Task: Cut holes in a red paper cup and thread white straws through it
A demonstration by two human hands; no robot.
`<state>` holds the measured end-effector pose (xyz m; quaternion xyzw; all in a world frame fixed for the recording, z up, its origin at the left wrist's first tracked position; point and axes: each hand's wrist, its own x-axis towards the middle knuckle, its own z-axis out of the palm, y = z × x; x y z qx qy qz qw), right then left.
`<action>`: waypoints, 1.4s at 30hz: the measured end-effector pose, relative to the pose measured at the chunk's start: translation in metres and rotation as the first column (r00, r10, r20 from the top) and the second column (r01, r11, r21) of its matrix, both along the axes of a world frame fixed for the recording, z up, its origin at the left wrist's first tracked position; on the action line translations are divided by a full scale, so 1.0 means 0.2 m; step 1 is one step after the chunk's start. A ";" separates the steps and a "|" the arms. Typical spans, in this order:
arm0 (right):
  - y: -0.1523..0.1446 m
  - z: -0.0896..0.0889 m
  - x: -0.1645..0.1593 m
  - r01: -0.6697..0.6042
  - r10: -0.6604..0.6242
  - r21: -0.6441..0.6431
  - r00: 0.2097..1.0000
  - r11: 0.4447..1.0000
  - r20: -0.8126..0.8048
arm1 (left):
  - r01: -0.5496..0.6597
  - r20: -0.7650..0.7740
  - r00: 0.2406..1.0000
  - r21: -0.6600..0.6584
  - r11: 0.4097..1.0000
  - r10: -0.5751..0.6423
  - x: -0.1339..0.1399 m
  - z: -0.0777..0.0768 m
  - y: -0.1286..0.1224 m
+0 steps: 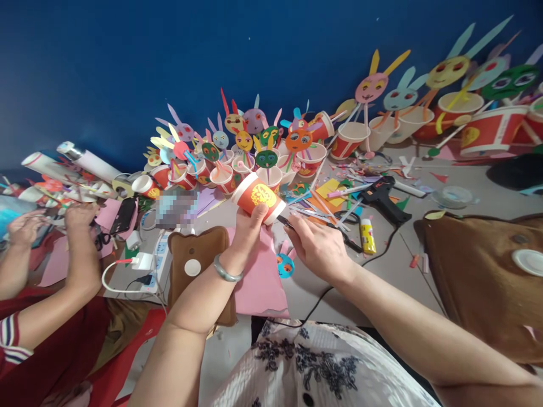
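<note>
My left hand is closed around a red and white paper cup with a yellow emblem, held tilted above the table. My right hand grips a slim black tool, its end at the cup's white rim; its exact kind is hidden by my fingers. Under my hands lies a pink paper sheet. Beside it, below my right hand, is a blue paper rabbit face. Several cups with paper rabbit heads, such as an orange face, stand behind my hands.
A black glue gun with a trailing cord, a yellow glue stick and paper scraps lie to the right. Brown cushions flank me. A power strip is at left, where another person's hands work. A blue wall rises behind.
</note>
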<state>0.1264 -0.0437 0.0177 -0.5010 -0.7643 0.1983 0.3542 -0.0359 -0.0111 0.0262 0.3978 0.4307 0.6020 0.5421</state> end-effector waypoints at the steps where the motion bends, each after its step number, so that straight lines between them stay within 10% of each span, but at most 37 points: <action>1: 0.00 -0.01 0.00 0.025 -0.029 0.054 0.997 0.998 0.070 | 0.003 0.007 1.000 -0.004 1.000 -0.003 0.00 0.00 0.00; 5: 0.01 0.02 0.01 -0.086 0.059 -0.161 0.984 0.983 -0.166 | 0.026 0.034 0.999 0.001 1.000 -0.026 0.00 -0.01 0.00; 9: 0.03 0.06 0.02 -0.453 0.138 -0.465 0.812 0.761 -0.567 | 0.028 0.022 0.999 0.040 0.999 -0.029 0.00 -0.01 0.01; 14: 0.02 0.00 0.01 -0.037 0.034 -0.059 0.998 0.998 -0.046 | 0.013 -0.037 0.999 -0.016 1.000 -0.014 0.00 0.00 0.01; 17: 0.01 -0.02 0.00 0.026 -0.033 0.067 0.995 0.997 0.099 | 0.008 -0.033 0.999 -0.019 1.000 -0.008 0.00 0.00 0.01; 23: 0.04 0.05 0.03 -0.375 0.189 -0.396 0.881 0.838 -0.434 | 0.046 -0.040 0.998 0.022 0.999 -0.046 -0.01 -0.01 0.01; 29: 0.02 -0.01 0.01 -0.003 0.003 0.026 1.000 1.000 0.007 | -0.006 -0.025 1.000 -0.011 1.000 0.006 0.00 -0.01 0.01; 35: 0.03 0.03 0.02 -0.330 0.184 -0.380 0.910 0.864 -0.372 | 0.044 -0.031 0.999 0.032 0.999 -0.043 -0.01 -0.02 0.02; 42: 0.02 -0.01 0.01 -0.031 0.026 -0.079 0.998 0.996 -0.063 | 0.061 -0.002 0.998 0.003 0.998 -0.061 -0.01 -0.04 0.03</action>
